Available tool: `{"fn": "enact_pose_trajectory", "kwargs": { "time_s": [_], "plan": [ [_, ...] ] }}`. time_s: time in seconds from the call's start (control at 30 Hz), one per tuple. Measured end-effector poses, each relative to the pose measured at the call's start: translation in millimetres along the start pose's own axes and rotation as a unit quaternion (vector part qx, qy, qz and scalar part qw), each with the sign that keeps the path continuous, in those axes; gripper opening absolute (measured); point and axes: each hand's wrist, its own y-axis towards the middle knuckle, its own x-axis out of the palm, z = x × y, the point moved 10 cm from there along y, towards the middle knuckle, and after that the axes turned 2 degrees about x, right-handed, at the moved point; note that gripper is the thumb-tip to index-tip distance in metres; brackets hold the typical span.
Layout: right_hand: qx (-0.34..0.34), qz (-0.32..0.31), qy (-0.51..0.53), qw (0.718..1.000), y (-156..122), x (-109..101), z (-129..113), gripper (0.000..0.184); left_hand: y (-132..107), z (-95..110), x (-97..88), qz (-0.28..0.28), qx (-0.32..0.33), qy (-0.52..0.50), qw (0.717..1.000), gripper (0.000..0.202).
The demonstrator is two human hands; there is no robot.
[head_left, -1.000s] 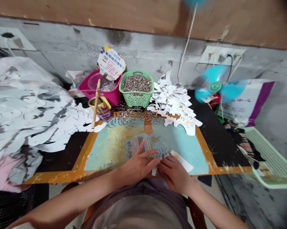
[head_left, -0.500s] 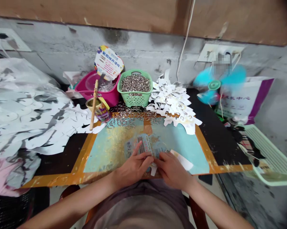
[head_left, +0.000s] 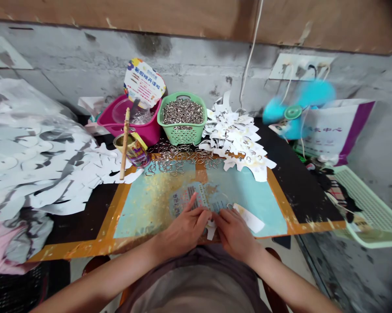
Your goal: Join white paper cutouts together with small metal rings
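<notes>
My left hand (head_left: 185,227) and my right hand (head_left: 234,230) meet at the near edge of a pale blue work mat (head_left: 150,204) taped in orange. Between their fingertips they pinch and press a small white paper piece (head_left: 248,217) that lies flat on the mat; a little metal ring shows at its far end. My left forefinger points forward over a printed card (head_left: 191,198) stuck to the mat. Beyond the mat lies a scatter of loose metal rings (head_left: 179,158), and behind them stands a green basket (head_left: 182,115) heaped with more.
A pink tub (head_left: 131,121) and a glue cup with a stick (head_left: 132,148) stand at back left. White die-cut paper shapes (head_left: 240,145) pile right of the basket; a big heap of paper scrap (head_left: 29,148) fills the left. A turquoise fan (head_left: 294,114) spins at right, beside a white tray (head_left: 368,208).
My hands have stayed together on the paper piece, my left fingers curling in closer to the right ones. The view has tipped slightly downward.
</notes>
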Motion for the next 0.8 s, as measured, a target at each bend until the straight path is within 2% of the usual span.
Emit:
{"fn": "enact_pose_trajectory", "kwargs": {
  "time_s": [0.2, 0.33, 0.5, 0.63, 0.8],
  "plan": [
    [0.0, 0.022, 0.011, 1.0, -6, 0, 3, 0.037, 2, 0, 0.7, -0.008, -0.007, 0.0, 1.0, 0.027],
    [-0.009, 0.016, 0.047, 0.999, -11, -3, 3, 0.044, 5, 1, -2.5, -0.022, -0.015, -0.007, 1.0, 0.029],
    [-0.011, 0.002, 0.093, 0.996, -15, -6, 5, 0.034, 7, 1, -7.1, -0.038, -0.023, -0.033, 0.998, 0.033],
    [-0.032, -0.02, 0.063, 0.997, -17, -4, 1, 0.032, 3, 8, -2.7, -0.032, 0.019, 0.007, 0.999, 0.013],
    [-0.043, -0.026, -0.009, 0.999, -20, -4, -10, 0.028, -8, 16, 10.1, -0.041, 0.035, 0.07, 0.996, 0.013]
  ]
}}
